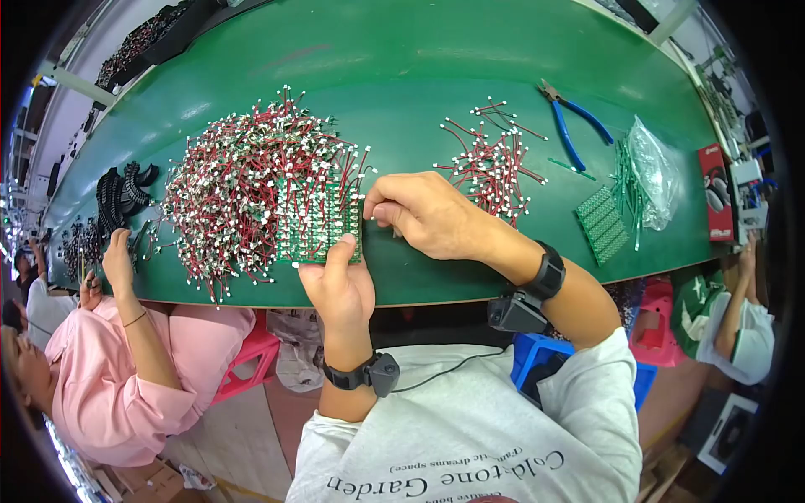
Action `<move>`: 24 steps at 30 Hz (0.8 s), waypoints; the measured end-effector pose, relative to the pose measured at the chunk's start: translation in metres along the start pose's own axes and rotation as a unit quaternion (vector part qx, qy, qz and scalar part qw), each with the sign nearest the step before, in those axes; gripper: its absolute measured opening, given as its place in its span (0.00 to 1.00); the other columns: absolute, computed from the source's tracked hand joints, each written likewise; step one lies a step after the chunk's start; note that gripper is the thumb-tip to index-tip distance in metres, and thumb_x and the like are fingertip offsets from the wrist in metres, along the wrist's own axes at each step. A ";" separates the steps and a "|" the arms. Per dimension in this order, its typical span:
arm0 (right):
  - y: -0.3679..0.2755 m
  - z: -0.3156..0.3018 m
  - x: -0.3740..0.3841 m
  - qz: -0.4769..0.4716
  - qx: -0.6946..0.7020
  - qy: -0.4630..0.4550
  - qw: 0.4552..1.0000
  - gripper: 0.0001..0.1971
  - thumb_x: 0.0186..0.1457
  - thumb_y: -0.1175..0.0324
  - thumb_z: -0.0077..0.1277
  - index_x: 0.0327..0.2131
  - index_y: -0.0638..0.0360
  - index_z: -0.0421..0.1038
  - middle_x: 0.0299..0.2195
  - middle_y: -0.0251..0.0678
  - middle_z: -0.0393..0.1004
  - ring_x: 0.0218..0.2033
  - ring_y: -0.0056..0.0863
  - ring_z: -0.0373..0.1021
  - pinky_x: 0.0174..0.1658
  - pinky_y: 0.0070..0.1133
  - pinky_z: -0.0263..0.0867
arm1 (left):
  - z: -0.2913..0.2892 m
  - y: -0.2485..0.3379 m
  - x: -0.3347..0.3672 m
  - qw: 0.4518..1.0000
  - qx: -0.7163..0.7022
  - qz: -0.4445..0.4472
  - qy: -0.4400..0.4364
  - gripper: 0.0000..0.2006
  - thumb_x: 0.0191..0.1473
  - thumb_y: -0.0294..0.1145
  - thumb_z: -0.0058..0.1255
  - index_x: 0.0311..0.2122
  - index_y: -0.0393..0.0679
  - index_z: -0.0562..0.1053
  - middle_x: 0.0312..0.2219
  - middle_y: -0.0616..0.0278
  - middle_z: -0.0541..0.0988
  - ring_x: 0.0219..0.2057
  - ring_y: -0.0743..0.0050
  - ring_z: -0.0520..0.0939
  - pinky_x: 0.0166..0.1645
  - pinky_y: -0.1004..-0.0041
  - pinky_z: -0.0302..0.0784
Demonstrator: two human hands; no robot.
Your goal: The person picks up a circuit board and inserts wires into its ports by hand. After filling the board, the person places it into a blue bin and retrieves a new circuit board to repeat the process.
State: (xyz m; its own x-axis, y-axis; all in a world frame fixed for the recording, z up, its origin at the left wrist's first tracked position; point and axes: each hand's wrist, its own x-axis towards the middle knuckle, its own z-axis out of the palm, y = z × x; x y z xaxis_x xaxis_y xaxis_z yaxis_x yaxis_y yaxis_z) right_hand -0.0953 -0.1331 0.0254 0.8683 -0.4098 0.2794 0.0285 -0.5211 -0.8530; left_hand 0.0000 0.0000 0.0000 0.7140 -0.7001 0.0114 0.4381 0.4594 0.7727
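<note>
My left hand (342, 289) grips the near edge of a green circuit board panel (353, 243), its thumb lying on top. Rows of small white connectors cover this panel, and red wires lie across its upper part. Just off the panel's right edge, my right hand (429, 216) is closed in a pinch, thumb against forefinger. Whatever sits between those fingertips is too small to make out. Against the panel's left side rests a large heap of red-wired cables with white connectors (226, 184).
Right of my hands lie a smaller cable pile (490, 172), blue-handled cutters (566, 126), another green panel (602, 225), a clear plastic bag (654, 176) with green strips, and a red box (715, 193). A person in pink (134, 369) sits at left, near black cable bundles (122, 197).
</note>
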 end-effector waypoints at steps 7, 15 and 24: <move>-0.006 -0.001 0.002 0.131 0.165 -0.017 0.977 0.04 0.55 0.78 0.51 0.35 0.65 0.74 0.29 0.35 0.77 0.29 0.22 0.73 0.34 0.20 0.69 | -0.002 0.002 0.000 1.000 0.006 -0.007 -0.015 0.25 0.49 0.14 0.43 0.56 0.35 0.62 0.48 0.55 0.73 0.50 0.65 0.74 0.56 0.65 0.69; 0.001 0.003 0.003 0.054 0.130 0.010 0.990 0.05 0.52 0.80 0.54 0.34 0.66 0.75 0.31 0.34 0.77 0.33 0.21 0.73 0.39 0.19 0.70 | 0.003 0.000 0.000 1.000 0.004 -0.003 -0.010 0.26 0.50 0.13 0.43 0.56 0.36 0.62 0.49 0.55 0.72 0.50 0.65 0.74 0.56 0.66 0.69; 0.000 0.013 0.005 0.005 0.041 0.098 0.994 0.08 0.48 0.80 0.56 0.33 0.66 0.69 0.29 0.39 0.76 0.31 0.28 0.77 0.39 0.21 0.72 | -0.003 -0.004 0.001 1.000 -0.008 -0.005 -0.002 0.23 0.49 0.11 0.45 0.53 0.35 0.64 0.46 0.58 0.73 0.46 0.71 0.75 0.52 0.69 0.69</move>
State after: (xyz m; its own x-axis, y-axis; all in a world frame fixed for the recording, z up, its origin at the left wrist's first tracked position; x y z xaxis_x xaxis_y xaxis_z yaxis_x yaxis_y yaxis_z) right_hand -0.0844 -0.1256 0.0209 0.7555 -0.5575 0.3441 0.0666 -0.4571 -0.8869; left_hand 0.0005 -0.0012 -0.0049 0.7077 -0.7065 0.0067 0.4538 0.4617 0.7622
